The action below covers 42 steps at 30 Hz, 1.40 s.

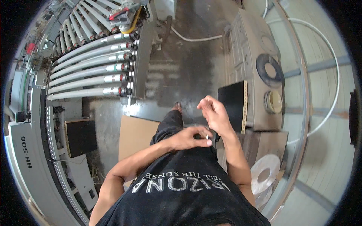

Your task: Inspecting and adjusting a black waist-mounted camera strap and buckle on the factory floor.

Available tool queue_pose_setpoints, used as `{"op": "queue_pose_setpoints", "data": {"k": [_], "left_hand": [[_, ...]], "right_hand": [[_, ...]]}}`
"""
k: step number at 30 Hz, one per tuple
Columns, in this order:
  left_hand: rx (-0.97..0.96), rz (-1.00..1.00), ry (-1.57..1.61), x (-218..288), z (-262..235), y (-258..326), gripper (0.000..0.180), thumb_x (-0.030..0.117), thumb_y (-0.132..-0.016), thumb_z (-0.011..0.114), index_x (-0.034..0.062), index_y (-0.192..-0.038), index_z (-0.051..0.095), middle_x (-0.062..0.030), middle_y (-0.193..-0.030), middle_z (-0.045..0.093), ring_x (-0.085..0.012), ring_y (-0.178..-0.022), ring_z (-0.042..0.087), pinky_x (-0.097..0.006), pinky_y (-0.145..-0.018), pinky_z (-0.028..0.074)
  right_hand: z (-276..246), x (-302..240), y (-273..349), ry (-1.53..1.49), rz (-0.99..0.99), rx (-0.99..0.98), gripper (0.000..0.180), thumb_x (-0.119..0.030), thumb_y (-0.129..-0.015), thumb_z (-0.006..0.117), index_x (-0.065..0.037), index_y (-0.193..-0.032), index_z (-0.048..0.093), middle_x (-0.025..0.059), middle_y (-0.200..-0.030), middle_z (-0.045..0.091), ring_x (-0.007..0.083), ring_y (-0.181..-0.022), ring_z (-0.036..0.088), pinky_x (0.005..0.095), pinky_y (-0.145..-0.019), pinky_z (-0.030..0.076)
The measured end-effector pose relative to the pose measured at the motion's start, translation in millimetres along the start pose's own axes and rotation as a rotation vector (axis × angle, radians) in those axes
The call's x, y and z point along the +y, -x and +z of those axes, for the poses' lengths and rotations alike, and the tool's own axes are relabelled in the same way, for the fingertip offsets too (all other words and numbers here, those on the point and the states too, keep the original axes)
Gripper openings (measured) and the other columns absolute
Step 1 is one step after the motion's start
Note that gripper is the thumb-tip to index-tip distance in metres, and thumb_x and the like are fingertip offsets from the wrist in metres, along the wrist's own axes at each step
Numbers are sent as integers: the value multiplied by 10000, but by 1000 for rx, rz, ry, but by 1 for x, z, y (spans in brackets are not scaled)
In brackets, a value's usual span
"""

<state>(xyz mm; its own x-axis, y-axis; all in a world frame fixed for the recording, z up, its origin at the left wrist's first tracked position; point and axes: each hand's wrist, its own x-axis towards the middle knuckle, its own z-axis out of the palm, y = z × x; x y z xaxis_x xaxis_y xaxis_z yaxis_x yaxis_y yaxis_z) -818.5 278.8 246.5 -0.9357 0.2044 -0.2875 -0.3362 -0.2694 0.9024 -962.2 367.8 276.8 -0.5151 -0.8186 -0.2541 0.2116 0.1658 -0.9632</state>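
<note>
My left hand (190,137) is curled against my waist, its fingers pinching a small white stick-like object (207,137) at the top of my dark trousers. My right hand (213,111) is raised just above and to the right of it, fingers loosely bent and apart, holding nothing that I can see. Both forearms come up across my black printed shirt (181,196). What the white object is stays unclear at this size.
A machine with a row of grey rollers (90,67) stands at the left. A flat brown cardboard sheet (135,135) lies on the concrete floor. A black panel (233,105) leans on a grey cabinet (256,67) carrying tape rolls; a white roll (266,173) sits at lower right.
</note>
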Motion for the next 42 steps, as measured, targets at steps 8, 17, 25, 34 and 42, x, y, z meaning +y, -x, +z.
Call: {"op": "queue_pose_setpoints", "data": {"k": [8,17,25,34,42], "left_hand": [[-128,13,52,34,-158,-171,262,198,-972,637,-30,-1093,678,-93,-997,729,-175,-1002,661,-345,-971,482],[-20,-52,-67,134,-329,-314,301,264,-902,692,1,-1049,714,-41,-911,717,-132,-864,636,-313,-823,512],[147,53,173,193,-473,-482,357,165,-862,707,36,-1190,652,-17,-1090,654,-142,-1057,575,-312,-980,440],[348,32,161,337,-604,-664,332,79,-807,798,65,-1087,619,-7,-1075,609,-107,-1025,550,-272,-938,433],[140,104,107,406,-757,-843,329,22,-802,761,50,-1086,597,-18,-1066,608,-104,-1039,549,-268,-945,432]], "right_hand": [[-63,7,-208,355,24,33,357,-347,-1017,577,7,-989,615,28,-732,574,92,-672,480,289,-620,439],[-187,-30,-365,60,48,92,380,-259,-961,681,-1,-1228,602,82,-997,660,141,-891,609,309,-831,506],[-329,-55,-557,506,44,-144,247,-196,-824,784,-44,-1009,722,81,-961,727,186,-913,690,314,-830,525],[-463,-182,-821,672,-115,-360,286,-262,-869,714,-30,-1029,666,126,-1049,678,295,-961,648,381,-839,495],[-519,-206,-990,484,152,-130,555,-309,-785,823,-12,-1206,617,172,-1020,708,308,-944,692,370,-844,523]]}}
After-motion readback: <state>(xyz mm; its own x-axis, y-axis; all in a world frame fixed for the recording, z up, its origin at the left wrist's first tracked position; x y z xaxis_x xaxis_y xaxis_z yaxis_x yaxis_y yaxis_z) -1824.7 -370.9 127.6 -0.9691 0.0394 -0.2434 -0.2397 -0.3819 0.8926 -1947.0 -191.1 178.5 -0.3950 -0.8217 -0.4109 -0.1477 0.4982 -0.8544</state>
